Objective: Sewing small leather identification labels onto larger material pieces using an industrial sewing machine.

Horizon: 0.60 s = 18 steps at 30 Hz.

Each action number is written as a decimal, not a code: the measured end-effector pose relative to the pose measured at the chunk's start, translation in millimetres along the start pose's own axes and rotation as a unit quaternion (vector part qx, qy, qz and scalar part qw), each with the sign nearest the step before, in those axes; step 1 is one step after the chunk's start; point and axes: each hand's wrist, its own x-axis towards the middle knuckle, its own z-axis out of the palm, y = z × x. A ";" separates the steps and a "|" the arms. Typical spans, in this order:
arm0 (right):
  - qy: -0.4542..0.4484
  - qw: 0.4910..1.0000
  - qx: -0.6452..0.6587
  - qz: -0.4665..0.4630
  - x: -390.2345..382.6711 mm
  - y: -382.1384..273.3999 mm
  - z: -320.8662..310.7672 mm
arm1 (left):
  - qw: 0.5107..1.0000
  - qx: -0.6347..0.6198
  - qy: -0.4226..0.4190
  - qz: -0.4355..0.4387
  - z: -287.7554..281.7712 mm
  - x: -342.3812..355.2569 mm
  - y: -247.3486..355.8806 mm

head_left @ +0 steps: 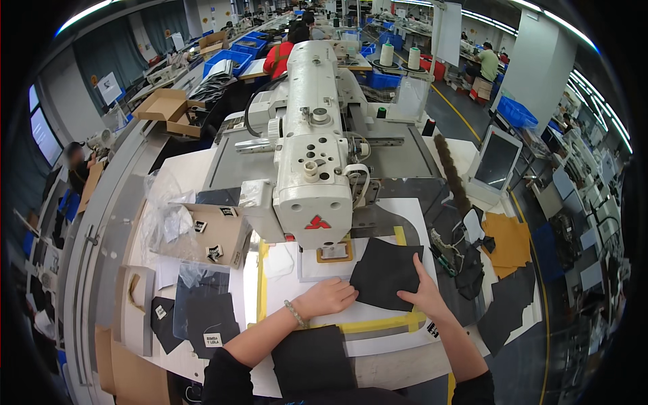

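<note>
A black fabric piece (385,273) is held between my hands, just right of the sewing machine's head (316,202). Its left edge is pinched by the curled fingers of my left hand (329,298), which has a beaded bracelet at the wrist. My right hand (425,293) grips the right side, thumb on top and the other fingers along the edge. Behind my left hand, a small gold-coloured frame (335,252) lies under the machine head. The white work sheet (297,290) below is edged with yellow tape (364,327).
More black fabric (314,361) lies at the near edge. On the left are a cardboard tray (233,236) with small labels and labelled black pieces (209,317). Mustard fabric (507,243), black scraps (506,307) and a tablet-like screen (496,158) are on the right.
</note>
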 end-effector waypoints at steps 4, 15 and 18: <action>0.020 0.999 -0.022 -0.016 8.8 -2.7 6.8 | 0.999 0.045 -0.005 -0.015 -0.6 -4.4 -8.5; 0.049 0.995 -0.024 -0.084 36.4 -2.9 34.2 | 0.995 0.088 -0.014 -0.045 -12.5 -20.0 -25.8; 0.058 0.978 -0.099 -0.173 24.9 -16.7 49.5 | 0.992 0.106 -0.019 -0.072 -16.7 -28.0 -24.7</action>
